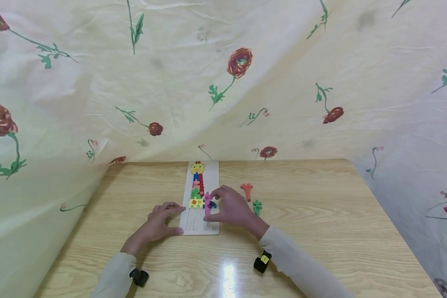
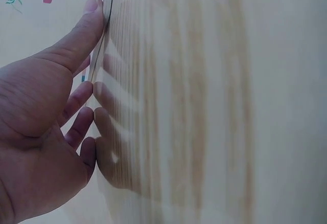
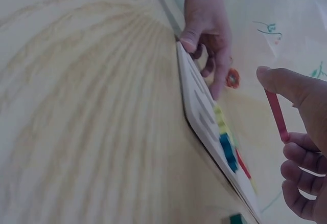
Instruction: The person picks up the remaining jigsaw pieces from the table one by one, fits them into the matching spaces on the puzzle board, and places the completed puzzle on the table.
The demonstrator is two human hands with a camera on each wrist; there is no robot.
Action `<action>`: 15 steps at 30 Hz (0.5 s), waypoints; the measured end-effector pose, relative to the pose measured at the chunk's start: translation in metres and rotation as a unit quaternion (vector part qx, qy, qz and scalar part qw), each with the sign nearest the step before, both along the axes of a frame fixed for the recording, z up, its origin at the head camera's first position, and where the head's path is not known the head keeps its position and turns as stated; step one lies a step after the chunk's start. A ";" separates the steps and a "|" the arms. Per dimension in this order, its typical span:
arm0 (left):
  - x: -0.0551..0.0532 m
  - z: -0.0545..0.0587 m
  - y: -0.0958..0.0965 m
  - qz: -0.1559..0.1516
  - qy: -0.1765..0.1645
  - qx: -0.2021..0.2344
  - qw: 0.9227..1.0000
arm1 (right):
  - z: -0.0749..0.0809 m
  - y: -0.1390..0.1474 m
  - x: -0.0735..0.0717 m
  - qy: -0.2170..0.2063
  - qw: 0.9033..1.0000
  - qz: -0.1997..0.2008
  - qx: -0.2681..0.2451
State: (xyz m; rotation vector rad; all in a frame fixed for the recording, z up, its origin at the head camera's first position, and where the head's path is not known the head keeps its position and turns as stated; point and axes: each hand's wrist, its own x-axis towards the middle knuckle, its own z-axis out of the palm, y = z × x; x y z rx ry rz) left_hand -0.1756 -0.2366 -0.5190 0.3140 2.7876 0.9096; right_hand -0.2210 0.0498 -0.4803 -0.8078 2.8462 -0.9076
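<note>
A white puzzle board point(image 1: 213, 174) lies on the table, with a giraffe puzzle point(image 1: 196, 186) partly laid out on it in coloured pieces. My right hand point(image 1: 234, 208) pinches a long pink puzzle piece point(image 1: 207, 202) between thumb and fingers over the board's lower right. In the right wrist view this piece point(image 3: 276, 115) appears held up, apart from the board. My left hand point(image 1: 154, 225) rests at the board's lower left edge, its thumb and fingers spread along it. A dark blue puzzle piece point(image 1: 213, 205) sits at the board's right, partly hidden by my right hand.
To the right of the board, an orange-red puzzle piece point(image 1: 247, 191) and a green puzzle piece point(image 1: 257, 207) lie loose on the wooden table point(image 1: 320, 231). A flowered cloth point(image 1: 186, 82) hangs behind the table and down both sides.
</note>
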 end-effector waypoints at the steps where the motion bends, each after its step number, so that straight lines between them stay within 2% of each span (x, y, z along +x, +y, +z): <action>1: 0.000 0.000 0.000 0.000 -0.001 -0.001 1.000 | -0.001 -0.003 0.001 0.000 1.000 0.002 0.000; 15: -0.002 -0.003 -0.001 -0.005 0.005 -0.004 1.000 | -0.016 -0.033 0.007 0.009 1.000 0.024 0.008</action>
